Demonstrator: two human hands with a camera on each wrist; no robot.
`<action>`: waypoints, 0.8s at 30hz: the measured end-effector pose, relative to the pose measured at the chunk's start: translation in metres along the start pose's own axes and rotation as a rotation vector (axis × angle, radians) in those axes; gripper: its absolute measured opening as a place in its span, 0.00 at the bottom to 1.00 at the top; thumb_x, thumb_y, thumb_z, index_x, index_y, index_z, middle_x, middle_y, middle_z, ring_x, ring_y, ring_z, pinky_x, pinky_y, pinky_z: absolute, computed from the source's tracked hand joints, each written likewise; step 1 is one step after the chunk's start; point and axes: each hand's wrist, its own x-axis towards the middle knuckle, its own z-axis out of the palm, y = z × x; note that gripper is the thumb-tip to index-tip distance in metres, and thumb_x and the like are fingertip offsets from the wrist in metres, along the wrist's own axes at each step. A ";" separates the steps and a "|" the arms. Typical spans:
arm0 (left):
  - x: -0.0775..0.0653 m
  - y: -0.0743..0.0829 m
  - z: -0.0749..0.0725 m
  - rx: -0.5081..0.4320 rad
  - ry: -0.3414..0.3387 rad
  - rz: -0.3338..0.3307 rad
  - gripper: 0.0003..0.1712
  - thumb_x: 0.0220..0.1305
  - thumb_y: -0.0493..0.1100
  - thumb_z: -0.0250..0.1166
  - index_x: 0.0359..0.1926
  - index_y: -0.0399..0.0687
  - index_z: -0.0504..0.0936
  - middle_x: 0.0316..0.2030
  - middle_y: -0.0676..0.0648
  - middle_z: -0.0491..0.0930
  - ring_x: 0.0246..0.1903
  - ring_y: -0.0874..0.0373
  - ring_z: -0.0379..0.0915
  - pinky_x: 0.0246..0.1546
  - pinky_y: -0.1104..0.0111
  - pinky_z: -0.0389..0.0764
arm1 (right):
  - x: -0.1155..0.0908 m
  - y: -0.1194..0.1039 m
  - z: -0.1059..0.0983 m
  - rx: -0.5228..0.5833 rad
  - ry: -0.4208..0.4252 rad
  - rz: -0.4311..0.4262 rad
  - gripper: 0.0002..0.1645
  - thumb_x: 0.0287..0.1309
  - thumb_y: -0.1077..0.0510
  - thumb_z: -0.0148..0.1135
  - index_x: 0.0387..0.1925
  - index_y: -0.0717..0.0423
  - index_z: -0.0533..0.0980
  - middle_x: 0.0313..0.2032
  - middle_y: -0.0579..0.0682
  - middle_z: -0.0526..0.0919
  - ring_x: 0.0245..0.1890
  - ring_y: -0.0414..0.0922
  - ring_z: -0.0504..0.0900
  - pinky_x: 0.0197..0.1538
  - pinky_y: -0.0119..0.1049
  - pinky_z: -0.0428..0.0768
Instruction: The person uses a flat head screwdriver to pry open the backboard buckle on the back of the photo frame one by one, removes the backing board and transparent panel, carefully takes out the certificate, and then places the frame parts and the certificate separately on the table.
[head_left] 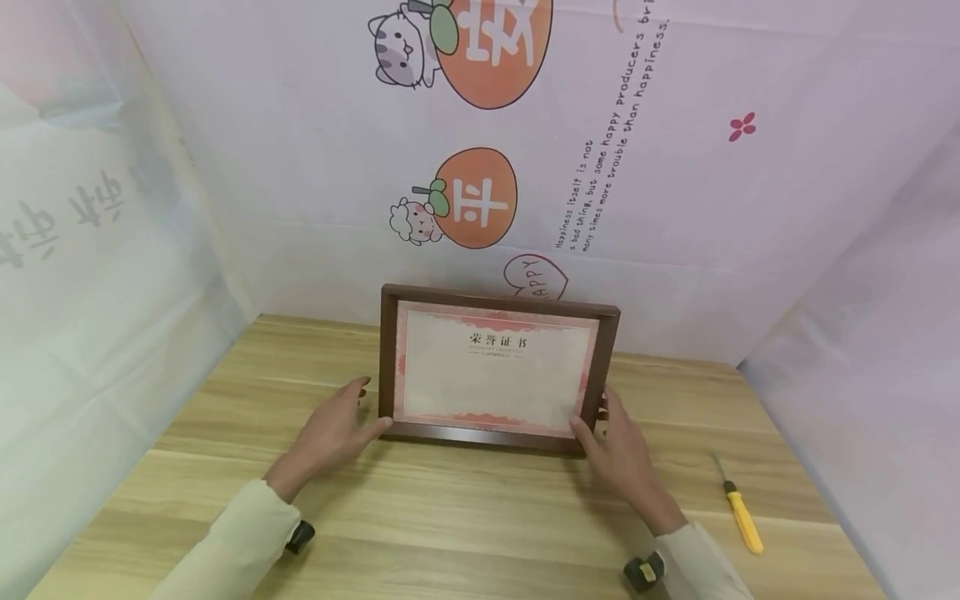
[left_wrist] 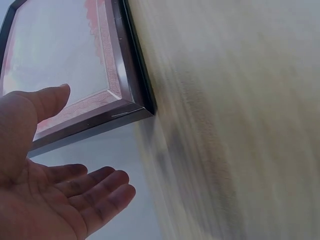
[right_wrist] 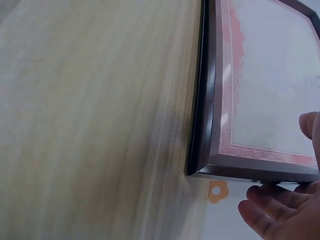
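A dark brown picture frame [head_left: 498, 442] stands on its long side on the wooden table, tilted back near the rear wall. Inside it is a certificate [head_left: 487, 379] with a red and pink border. My left hand [head_left: 330, 429] is beside the frame's left side, fingers relaxed and apart from it; the left wrist view shows the palm [left_wrist: 45, 205] with nothing in it. At the lower right corner, my right hand [head_left: 622, 454] holds the frame, thumb before its face and fingers at its side edge. In the right wrist view, those fingers [right_wrist: 280, 207] meet the edge.
A screwdriver [head_left: 742, 517] with a yellow handle lies on the right part of the wooden table [head_left: 450, 533]. Behind the table hangs a pale printed cloth [head_left: 315, 150] with cartoon pictures and lettering. More cloth closes off the left and right sides.
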 end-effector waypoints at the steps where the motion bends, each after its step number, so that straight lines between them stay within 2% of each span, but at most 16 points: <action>1: 0.002 0.001 0.000 -0.010 0.001 0.003 0.48 0.63 0.57 0.66 0.72 0.32 0.56 0.63 0.29 0.71 0.59 0.35 0.72 0.57 0.44 0.75 | 0.001 0.000 0.000 0.008 -0.001 0.004 0.46 0.70 0.43 0.54 0.75 0.60 0.48 0.62 0.67 0.73 0.57 0.62 0.78 0.53 0.57 0.81; 8: 0.013 0.006 0.003 -0.067 0.004 0.005 0.43 0.66 0.52 0.64 0.71 0.31 0.57 0.61 0.30 0.73 0.58 0.38 0.74 0.56 0.48 0.78 | 0.009 0.001 -0.002 0.059 0.009 -0.024 0.37 0.75 0.49 0.47 0.73 0.66 0.50 0.60 0.69 0.73 0.56 0.63 0.78 0.51 0.54 0.82; 13: 0.019 0.010 0.005 -0.073 0.020 0.021 0.42 0.66 0.51 0.64 0.70 0.31 0.58 0.59 0.31 0.74 0.56 0.39 0.75 0.54 0.49 0.79 | 0.014 0.001 -0.005 0.090 0.022 -0.043 0.34 0.77 0.50 0.42 0.72 0.69 0.51 0.60 0.72 0.72 0.55 0.66 0.77 0.51 0.57 0.81; 24: 0.029 0.016 0.001 -0.146 0.019 0.010 0.35 0.69 0.50 0.61 0.67 0.32 0.62 0.55 0.35 0.77 0.54 0.43 0.77 0.52 0.52 0.81 | 0.023 0.002 -0.008 0.166 0.045 0.019 0.32 0.76 0.48 0.43 0.69 0.68 0.58 0.58 0.71 0.74 0.55 0.66 0.77 0.53 0.58 0.80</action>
